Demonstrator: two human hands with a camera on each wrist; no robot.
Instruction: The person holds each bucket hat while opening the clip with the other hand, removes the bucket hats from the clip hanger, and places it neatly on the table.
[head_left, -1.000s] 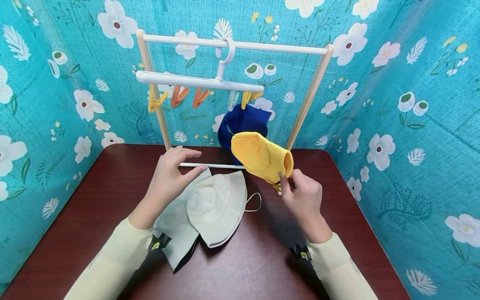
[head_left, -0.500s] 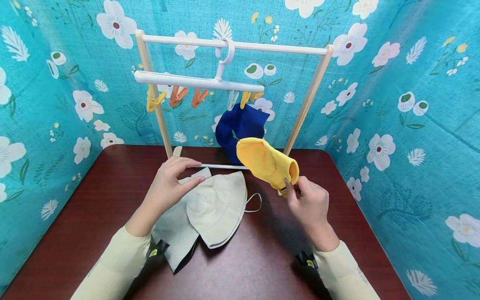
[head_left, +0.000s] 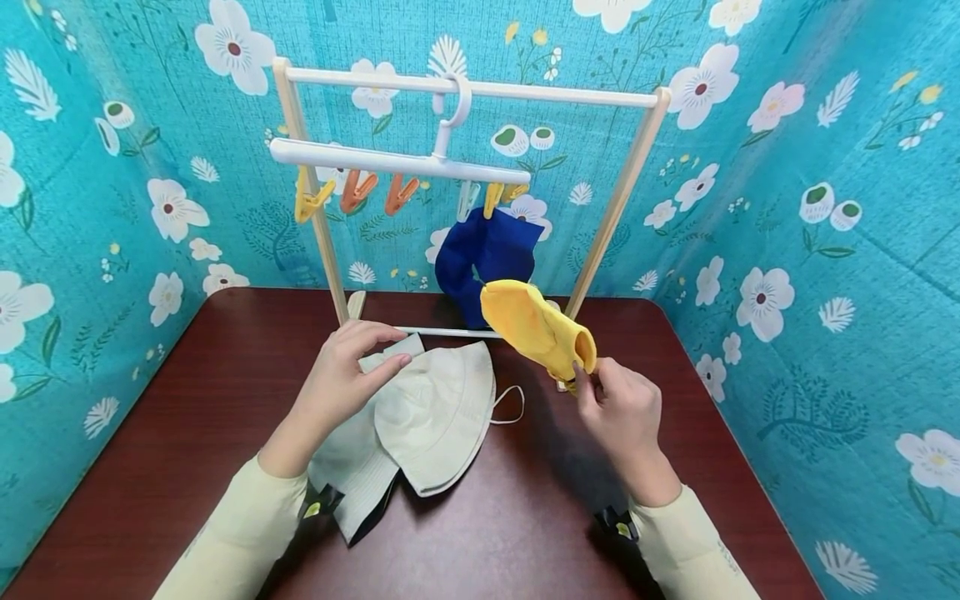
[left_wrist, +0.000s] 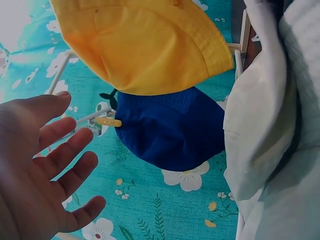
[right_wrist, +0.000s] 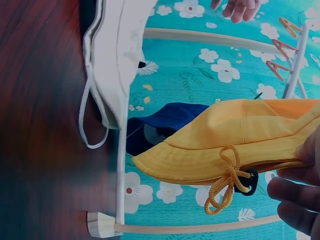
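My right hand [head_left: 626,417] pinches the brim of a yellow bucket hat [head_left: 525,321] between thumb and fingers, in the air over the table's right half. A yellow cord with a black toggle [right_wrist: 248,182] dangles from that brim in the right wrist view. Behind it a navy blue hat [head_left: 491,250] hangs from a yellow clip [head_left: 492,200] on the white hanger [head_left: 397,162]. My left hand [head_left: 347,375], fingers spread and thumb apart, holds nothing above a cream bucket hat [head_left: 442,400]. A pale grey-green hat [head_left: 352,479] lies partly under the cream one.
The hanger hooks over the top bar of a wooden rack [head_left: 630,196] at the table's back. Other clips, such as an orange clip [head_left: 401,194], hang along it. A thin cord loop [head_left: 510,407] trails from the cream hat. Floral curtains [head_left: 795,333] surround the dark red table [head_left: 525,517].
My right hand has carried the yellow hat a little right and down, toward me. My left hand has sunk slightly. The hanging blue hat and the hats on the table stay put.
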